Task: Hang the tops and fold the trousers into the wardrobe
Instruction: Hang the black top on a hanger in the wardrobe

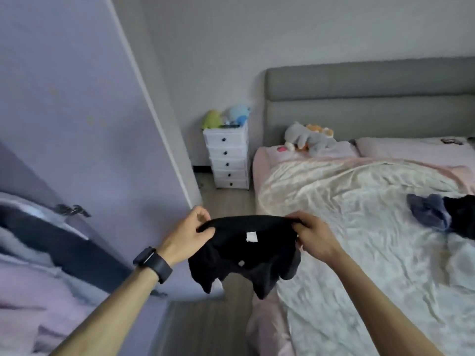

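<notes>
The black garment [244, 255] is held in mid-air, its top edge stretched sideways and pinched at either end by the left hand [191, 233] and the right hand [312, 237]. The lavender door [77, 111] is found nearer the left hand.

no readable text anywhere, white tag [252, 237] inside black garment [228, 258] too blurred to read

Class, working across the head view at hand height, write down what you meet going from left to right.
wardrobe door → left hand → black garment, gripped by both hands → right hand → grey-blue garment lying on the bed.
</notes>
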A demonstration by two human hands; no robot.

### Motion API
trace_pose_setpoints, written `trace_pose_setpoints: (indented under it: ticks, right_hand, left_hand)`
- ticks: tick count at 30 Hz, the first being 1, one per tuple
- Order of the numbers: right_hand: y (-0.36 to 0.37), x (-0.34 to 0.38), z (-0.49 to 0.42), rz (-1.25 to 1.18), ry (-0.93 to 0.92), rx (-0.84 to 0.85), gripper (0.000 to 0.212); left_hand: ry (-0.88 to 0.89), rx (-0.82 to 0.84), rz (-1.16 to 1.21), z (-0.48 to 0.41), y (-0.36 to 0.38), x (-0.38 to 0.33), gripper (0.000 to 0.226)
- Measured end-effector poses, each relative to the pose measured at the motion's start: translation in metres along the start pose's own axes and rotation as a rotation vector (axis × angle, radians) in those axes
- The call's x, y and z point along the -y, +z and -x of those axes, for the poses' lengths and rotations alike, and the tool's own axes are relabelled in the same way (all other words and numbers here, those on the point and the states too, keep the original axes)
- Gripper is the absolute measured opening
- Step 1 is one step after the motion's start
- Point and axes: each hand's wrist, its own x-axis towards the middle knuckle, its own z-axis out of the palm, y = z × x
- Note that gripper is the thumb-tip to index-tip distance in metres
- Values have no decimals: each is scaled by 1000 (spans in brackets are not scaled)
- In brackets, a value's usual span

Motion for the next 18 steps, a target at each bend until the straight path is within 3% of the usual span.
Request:
trace_pose_setpoints:
  ticks: [4, 6, 10, 13, 15, 18]
  right_hand:
    - [72, 23, -17, -61, -5, 221, 17]
    - [104, 35, -20, -100, -21, 251, 22]
    - [171, 61, -15, -105, -157, 290, 18]
    - [212, 73, -13, 215, -350, 221, 7]
    - [236, 78, -9, 458, -541, 223, 19]
    - [268, 90, 2, 588, -671, 301, 31]
  left_hand:
    - [-95, -25, 72, 50, -55, 68, 20]
    - [-117, -58, 69, 68, -82, 95, 19]
    - [-183, -139, -134, 99, -128, 153, 10]
    - [-235, -174, -342, 121, -155, 192, 13]
    - [-266, -187, -451, 135, -168, 212, 21]
    - [-307, -214, -447, 156, -181, 239, 28]
